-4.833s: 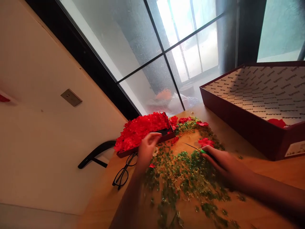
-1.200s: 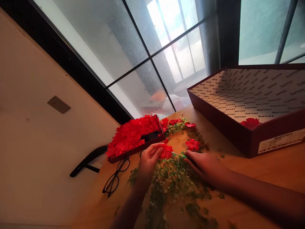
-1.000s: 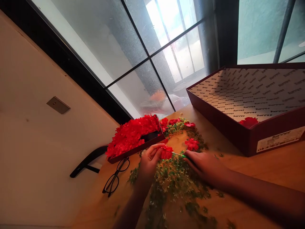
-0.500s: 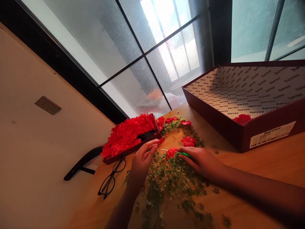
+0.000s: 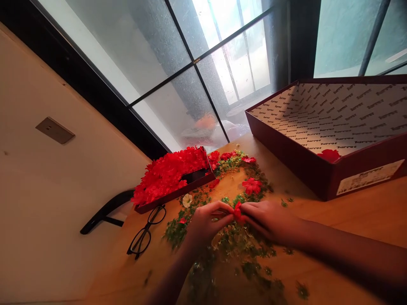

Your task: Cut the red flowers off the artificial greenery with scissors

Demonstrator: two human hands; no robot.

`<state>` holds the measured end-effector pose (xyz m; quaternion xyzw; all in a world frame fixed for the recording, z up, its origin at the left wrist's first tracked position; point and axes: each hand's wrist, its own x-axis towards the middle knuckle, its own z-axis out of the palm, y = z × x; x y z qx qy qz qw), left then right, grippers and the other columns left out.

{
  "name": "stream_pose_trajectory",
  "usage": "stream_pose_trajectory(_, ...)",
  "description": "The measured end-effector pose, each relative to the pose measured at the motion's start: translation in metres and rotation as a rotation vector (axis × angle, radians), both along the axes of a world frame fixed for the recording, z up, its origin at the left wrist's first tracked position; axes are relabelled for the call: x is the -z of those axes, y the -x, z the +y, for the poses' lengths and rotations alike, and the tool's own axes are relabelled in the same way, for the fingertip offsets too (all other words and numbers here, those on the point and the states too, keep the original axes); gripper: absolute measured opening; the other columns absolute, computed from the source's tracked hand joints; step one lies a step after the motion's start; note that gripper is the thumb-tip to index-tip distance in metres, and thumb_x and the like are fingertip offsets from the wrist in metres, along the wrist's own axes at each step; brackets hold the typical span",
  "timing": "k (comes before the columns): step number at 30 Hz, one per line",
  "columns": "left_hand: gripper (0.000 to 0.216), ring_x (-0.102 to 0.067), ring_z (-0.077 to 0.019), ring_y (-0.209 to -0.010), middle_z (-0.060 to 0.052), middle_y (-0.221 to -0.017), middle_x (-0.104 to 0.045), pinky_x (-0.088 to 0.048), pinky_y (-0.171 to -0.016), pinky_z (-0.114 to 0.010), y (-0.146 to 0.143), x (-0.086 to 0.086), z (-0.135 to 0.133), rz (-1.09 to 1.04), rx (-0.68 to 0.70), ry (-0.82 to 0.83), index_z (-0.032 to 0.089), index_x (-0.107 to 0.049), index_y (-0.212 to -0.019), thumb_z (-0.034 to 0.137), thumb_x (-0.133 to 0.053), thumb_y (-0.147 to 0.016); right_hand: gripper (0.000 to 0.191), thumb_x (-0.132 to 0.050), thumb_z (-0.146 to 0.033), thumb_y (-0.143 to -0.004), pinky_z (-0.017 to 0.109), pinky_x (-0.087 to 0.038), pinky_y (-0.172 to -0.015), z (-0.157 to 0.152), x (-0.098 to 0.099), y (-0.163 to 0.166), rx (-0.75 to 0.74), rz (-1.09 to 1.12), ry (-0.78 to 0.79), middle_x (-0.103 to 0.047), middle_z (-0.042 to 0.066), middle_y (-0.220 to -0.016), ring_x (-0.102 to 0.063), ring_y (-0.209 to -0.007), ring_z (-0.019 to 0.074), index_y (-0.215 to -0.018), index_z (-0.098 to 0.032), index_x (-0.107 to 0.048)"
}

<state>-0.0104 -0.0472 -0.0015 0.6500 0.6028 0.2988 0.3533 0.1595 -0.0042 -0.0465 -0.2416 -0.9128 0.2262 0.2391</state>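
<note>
Fingertips of my left hand (image 5: 208,220) and my right hand (image 5: 267,216) meet around a small red artificial flower (image 5: 237,210). Both hands are closed in a pinch on it. The green-handled tool with a thin metal shaft from the earlier view does not show now; my right hand may be hiding it. Under and around the hands lie loose green and yellow artificial sprigs (image 5: 241,243). Just beyond, a flat red flower (image 5: 252,185) rests on the sprigs. A whitish flower (image 5: 187,200) lies left of my left hand.
A shallow box (image 5: 174,195) heaped with red flowers (image 5: 165,173) stands at the back left. Eyeglasses (image 5: 140,241) lie in front of it. On the right, a large maroon shoebox (image 5: 289,161) holds a red flower (image 5: 330,155). A window (image 5: 159,55) rises behind the wooden table (image 5: 346,220).
My left hand has moved right to my right hand and now pinches the red flower too. The thin metal shaft and green handle have gone from sight. The view has shifted slightly.
</note>
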Motion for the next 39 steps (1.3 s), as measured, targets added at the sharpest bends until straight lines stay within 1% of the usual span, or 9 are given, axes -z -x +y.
stream_pose_trajectory(4, 0.011, -0.061, -0.0159, -0.065, -0.001, -0.069, -0.065, -0.048, -0.066, -0.026, -0.002, -0.01, -0.005, 0.174, 0.051, -0.096, 0.021, -0.063, -0.07, 0.029, -0.058, -0.066, 0.026, -0.027, -0.03, -0.085, 0.022, -0.031, -0.051, 0.0, -0.001, 0.0, -0.047, 0.008, 0.026, -0.057, 0.003, -0.074, -0.05, -0.06, 0.0122, -0.082, -0.017, -0.05)
stream_pose_trajectory(7, 0.017, -0.061, -0.0172, -0.075, -0.003, -0.081, -0.066, -0.048, -0.071, -0.028, 0.007, -0.02, 0.002, 0.078, 0.049, -0.047, 0.02, -0.062, -0.081, 0.029, -0.057, -0.067, 0.024, -0.029, -0.031, -0.085, 0.021, -0.036, -0.059, 0.006, 0.0, 0.0, -0.007, 0.146, 0.181, -0.057, 0.002, -0.077, -0.051, -0.067, 0.0121, -0.084, -0.018, -0.05)
stream_pose_trajectory(11, 0.024, -0.059, -0.0172, -0.082, -0.006, -0.091, -0.063, -0.044, -0.077, -0.029, 0.033, -0.02, 0.02, -0.036, -0.237, -0.192, 0.017, -0.057, -0.088, 0.033, -0.048, -0.073, 0.026, -0.03, -0.035, -0.084, 0.023, -0.038, -0.07, 0.017, 0.003, 0.002, 0.237, 0.414, 0.412, -0.057, 0.002, -0.086, -0.051, -0.079, 0.0141, -0.086, -0.018, -0.049)
stream_pose_trajectory(13, 0.024, -0.059, -0.0174, -0.082, -0.005, -0.089, -0.063, -0.043, -0.077, -0.029, 0.042, -0.011, 0.027, 0.016, -0.301, -0.212, 0.017, -0.057, -0.086, 0.033, -0.047, -0.073, 0.026, -0.032, -0.036, -0.083, 0.024, -0.038, -0.071, 0.019, 0.003, 0.002, 0.282, 0.453, 0.446, -0.057, 0.002, -0.087, -0.05, -0.081, 0.0148, -0.086, -0.018, -0.05)
stream_pose_trajectory(19, 0.022, -0.056, -0.0195, -0.085, -0.004, -0.091, -0.063, -0.041, -0.075, -0.029, 0.038, 0.018, 0.033, 0.368, -0.074, -0.17, 0.022, -0.062, -0.084, 0.032, -0.049, -0.071, 0.025, -0.033, -0.034, -0.083, 0.024, -0.039, -0.069, 0.018, 0.0, 0.003, 0.309, 0.439, 0.44, -0.058, 0.002, -0.083, -0.052, -0.077, 0.0148, -0.083, -0.018, -0.051)
stream_pose_trajectory(24, 0.014, -0.056, -0.02, -0.078, -0.003, -0.077, -0.064, -0.039, -0.071, -0.03, 0.04, 0.021, 0.033, 0.524, 0.0, -0.178, 0.022, -0.063, -0.071, 0.031, -0.052, -0.068, 0.025, -0.034, -0.035, -0.082, 0.025, -0.039, -0.071, 0.018, 0.003, 0.003, 0.295, 0.402, 0.399, -0.059, 0.003, -0.086, -0.052, -0.081, 0.0161, -0.086, -0.018, -0.052)
stream_pose_trajectory(27, 0.016, -0.057, -0.019, -0.075, -0.002, -0.076, -0.064, -0.04, -0.069, -0.029, 0.04, 0.014, 0.032, 0.411, -0.098, -0.168, 0.02, -0.06, -0.071, 0.033, -0.051, -0.069, 0.026, -0.032, -0.036, -0.083, 0.026, -0.039, -0.07, 0.018, 0.005, 0.003, 0.29, 0.327, 0.358, -0.059, 0.003, -0.084, -0.053, -0.078, 0.0161, -0.085, -0.018, -0.052)
stream_pose_trajectory(31, 0.02, -0.059, -0.018, -0.079, -0.003, -0.08, -0.064, -0.043, -0.068, -0.026, 0.035, 0.003, 0.03, 0.086, -0.251, -0.09, 0.018, -0.057, -0.079, 0.035, -0.052, -0.069, 0.028, -0.032, -0.037, -0.083, 0.028, -0.04, -0.071, 0.016, 0.007, 0.004, 0.231, 0.206, 0.309, -0.06, 0.004, -0.092, -0.054, -0.083, 0.0181, -0.094, -0.02, -0.052)
stream_pose_trajectory(39, 0.021, -0.058, -0.019, -0.085, -0.006, -0.089, -0.065, -0.043, -0.077, -0.029, 0.03, -0.003, 0.028, -0.159, -0.287, -0.001, 0.015, -0.06, -0.08, 0.028, -0.06, -0.063, 0.031, -0.031, -0.039, -0.083, 0.029, -0.04, -0.073, 0.012, 0.005, 0.004, 0.204, 0.156, 0.289, -0.06, 0.004, -0.088, -0.055, -0.083, 0.0182, -0.095, -0.021, -0.052)
